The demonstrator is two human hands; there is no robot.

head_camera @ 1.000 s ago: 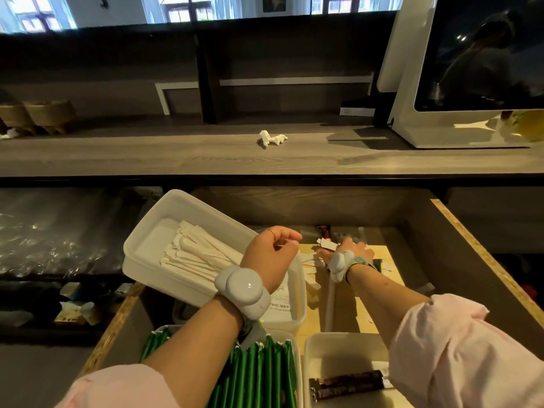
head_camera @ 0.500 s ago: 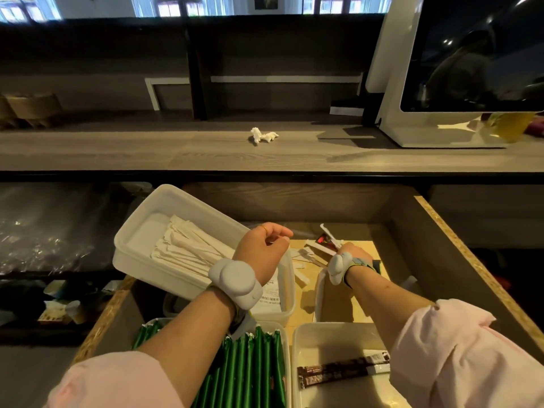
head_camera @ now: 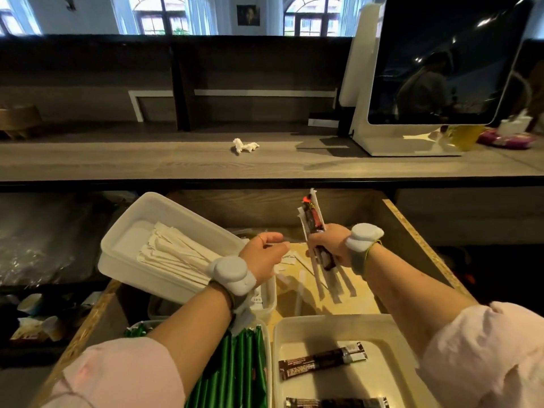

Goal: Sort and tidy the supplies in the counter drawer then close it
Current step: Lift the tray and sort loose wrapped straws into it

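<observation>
The wooden drawer [head_camera: 418, 240] stands pulled out below the counter. My right hand [head_camera: 329, 245] is raised over its back, shut on a bundle of packets [head_camera: 312, 219], dark brown sachets mixed with white paper sticks, pointing up. My left hand [head_camera: 265, 254] hovers just left of it over the drawer, fingers loosely curled, with nothing visible in it. A white tray of white paper sticks [head_camera: 176, 248] rests tilted on the drawer's left side. Near me sit a tray of green sachets [head_camera: 235, 369] and a white tray with brown sachets [head_camera: 323, 360]. Loose white sticks [head_camera: 332, 284] lie on the drawer floor.
A wooden counter [head_camera: 147, 163] runs above the drawer with a crumpled white paper [head_camera: 244, 145] on it. A white-framed screen [head_camera: 441, 69] stands at the right. Open shelves with plastic-wrapped goods [head_camera: 44, 240] and small cartons lie left of the drawer.
My right hand has gathered packets from the back of the drawer and lifted them up in a bundle. My left hand has shifted slightly right, toward it.
</observation>
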